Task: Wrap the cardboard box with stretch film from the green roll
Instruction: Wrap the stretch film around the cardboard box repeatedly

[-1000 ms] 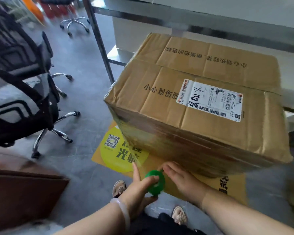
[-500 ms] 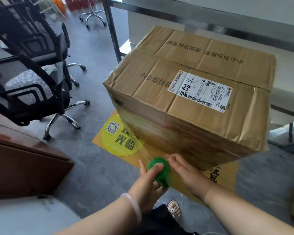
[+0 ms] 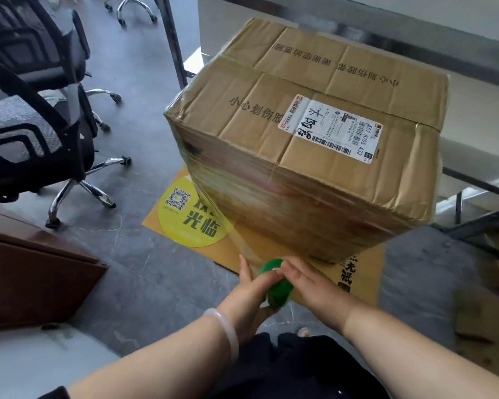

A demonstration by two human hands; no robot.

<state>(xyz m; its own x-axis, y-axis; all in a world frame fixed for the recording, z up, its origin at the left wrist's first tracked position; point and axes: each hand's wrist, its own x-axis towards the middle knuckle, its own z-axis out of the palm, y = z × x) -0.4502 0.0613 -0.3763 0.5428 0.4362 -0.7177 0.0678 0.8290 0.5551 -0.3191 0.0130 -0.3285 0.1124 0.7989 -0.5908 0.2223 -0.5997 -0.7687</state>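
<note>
A large cardboard box (image 3: 308,145) with a white shipping label stands on the floor, its side faces shiny with clear film. A sheet of stretch film (image 3: 213,214) runs from the box's left corner down to the green roll (image 3: 275,283), low in front of the box. My left hand (image 3: 252,295) grips the roll's left end, one finger pointing up. My right hand (image 3: 311,283) holds its right end, fingers laid over the top. The roll's middle is mostly hidden between both hands.
A yellow floor mat (image 3: 355,280) with a round green sticker (image 3: 193,220) lies under the box. Black office chairs (image 3: 38,133) stand to the left, a brown cabinet (image 3: 32,275) at the lower left. A metal table frame (image 3: 473,188) runs behind and to the right.
My view has shifted right around the box's left corner. Both hands kept hold of the green roll, and the film now stretches from that corner.
</note>
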